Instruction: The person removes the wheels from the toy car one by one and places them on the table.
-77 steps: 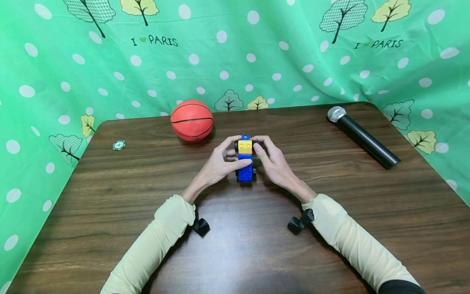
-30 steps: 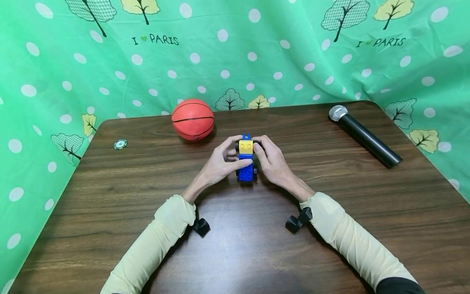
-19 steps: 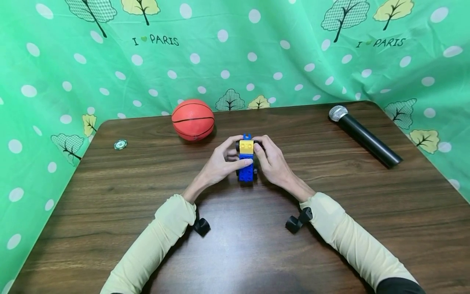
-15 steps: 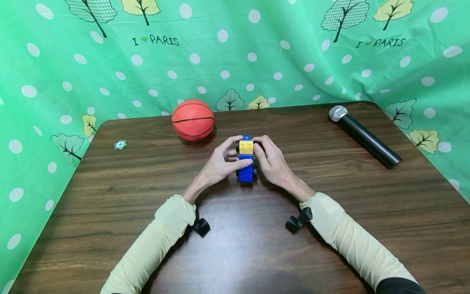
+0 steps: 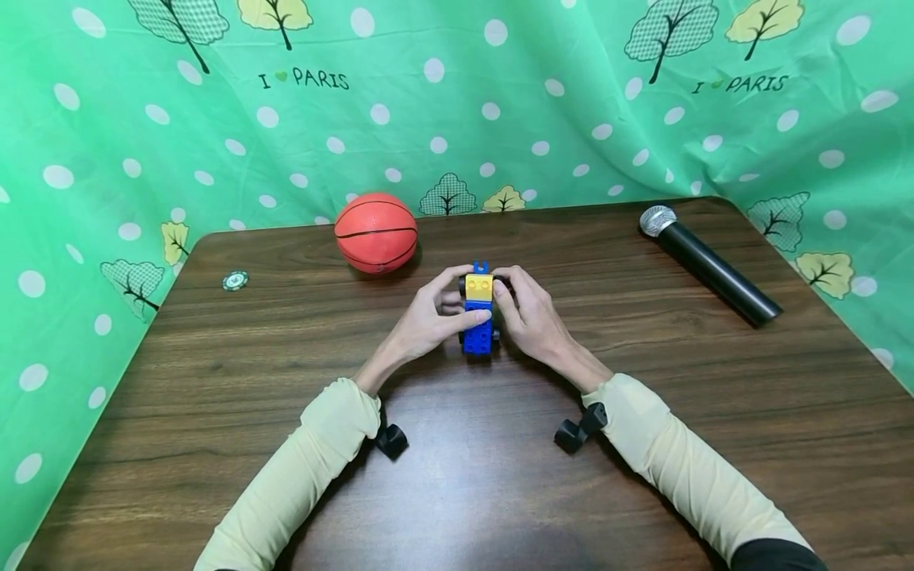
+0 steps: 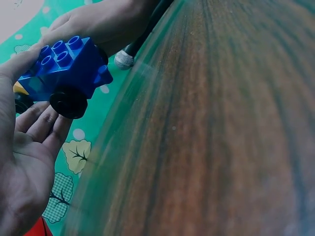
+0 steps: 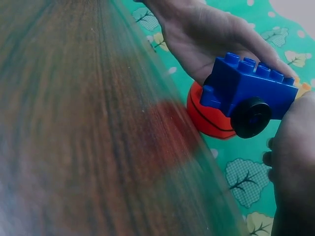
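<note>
A blue brick car (image 5: 478, 327) with black wheels and a yellow brick (image 5: 478, 286) on its far end is held just above the dark wooden table (image 5: 286, 381), near the middle. My left hand (image 5: 435, 313) grips it from the left, thumb lying across the blue top. My right hand (image 5: 521, 311) grips it from the right, fingers curled round the far end. The left wrist view shows the blue car (image 6: 61, 73) with its studs and one wheel (image 6: 68, 102) above my palm. In the right wrist view the blue car (image 7: 246, 88) sits between both hands.
An orange ball (image 5: 375, 232) lies just behind and left of the hands. A black microphone (image 5: 703, 262) lies at the back right. A small green-white disc (image 5: 234, 280) sits near the table's left edge. Green patterned cloth (image 5: 457, 103) hangs behind the table.
Nothing has visibly changed beyond a slight settling of the fingers; both hands keep holding the brick car in the same spot.
</note>
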Tool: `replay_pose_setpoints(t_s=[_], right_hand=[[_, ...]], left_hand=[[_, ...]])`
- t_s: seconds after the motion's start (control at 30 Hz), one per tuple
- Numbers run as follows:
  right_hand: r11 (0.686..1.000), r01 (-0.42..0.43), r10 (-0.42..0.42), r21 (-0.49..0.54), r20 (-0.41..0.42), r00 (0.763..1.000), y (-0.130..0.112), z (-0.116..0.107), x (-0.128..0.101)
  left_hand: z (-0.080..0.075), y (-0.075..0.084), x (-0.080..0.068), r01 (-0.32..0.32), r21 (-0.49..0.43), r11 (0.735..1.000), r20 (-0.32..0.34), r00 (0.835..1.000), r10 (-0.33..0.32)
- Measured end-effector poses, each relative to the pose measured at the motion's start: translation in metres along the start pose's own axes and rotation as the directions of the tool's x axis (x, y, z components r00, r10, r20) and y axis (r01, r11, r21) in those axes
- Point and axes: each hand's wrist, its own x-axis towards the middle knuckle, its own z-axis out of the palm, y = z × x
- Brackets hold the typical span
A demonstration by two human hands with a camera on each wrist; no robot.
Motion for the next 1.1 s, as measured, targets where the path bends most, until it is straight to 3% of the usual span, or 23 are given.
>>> replay_pose_setpoints(t_s=[0.6, 0.9, 1.1], right_hand=[[0.997, -0.011, 0.015, 0.074, -0.056, 0.998, -0.0019, 0.0043, 0.0008], [0.996, 0.079, -0.073, 0.047, -0.103, 0.992, -0.0006, 0.0051, 0.0019], [0.992, 0.118, -0.112, 0.039, -0.131, 0.985, 0.0019, 0.0040, 0.0022]], left_hand=[[0.0022, -0.0006, 0.0012, -0.028, -0.037, 0.999, -0.016, 0.999, 0.027], [0.0023, -0.0002, 0.0012, -0.035, -0.027, 0.999, -0.038, 0.999, 0.033], [0.0022, -0.0007, 0.0004, -0.018, -0.033, 0.999, -0.015, 1.000, 0.017]])
